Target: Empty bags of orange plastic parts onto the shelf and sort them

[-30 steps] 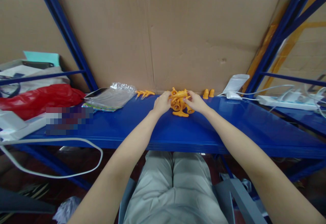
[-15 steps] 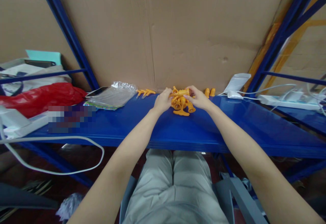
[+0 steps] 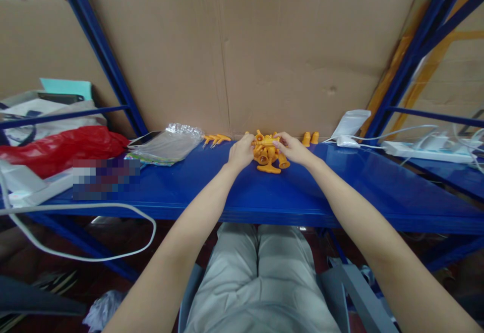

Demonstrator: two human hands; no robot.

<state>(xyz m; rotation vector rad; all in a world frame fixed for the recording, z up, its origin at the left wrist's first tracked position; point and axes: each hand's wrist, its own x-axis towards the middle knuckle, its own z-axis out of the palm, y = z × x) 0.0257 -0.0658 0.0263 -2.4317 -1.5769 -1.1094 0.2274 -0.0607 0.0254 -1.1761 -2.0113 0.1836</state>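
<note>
A pile of orange plastic corkscrew parts (image 3: 267, 155) lies on the blue table, with T-shaped handles and hollow bell-shaped sleeves among them. At its left side is my left hand (image 3: 242, 151), fingers curled closed around an orange part mostly hidden by the hand. My right hand (image 3: 290, 147) is at the pile's right, thumb and fingers closed on an orange corkscrew part at the top. Left of the pile, several orange corkscrew handles (image 3: 217, 139) with metal spirals lie in a row. Two orange sleeves (image 3: 310, 139) stand upright to the right.
A cardboard panel (image 3: 280, 60) rises behind the blue table (image 3: 264, 204). On the left lie a clear plastic bag (image 3: 168, 144), a red bag (image 3: 64, 146) and a white cable (image 3: 113, 259). A power strip (image 3: 431, 151) and white packet (image 3: 351, 126) are on the right.
The orange part lying crosswise between my hands has turned or dropped lower. My right hand has shifted slightly left and down; my left hand has barely moved.
</note>
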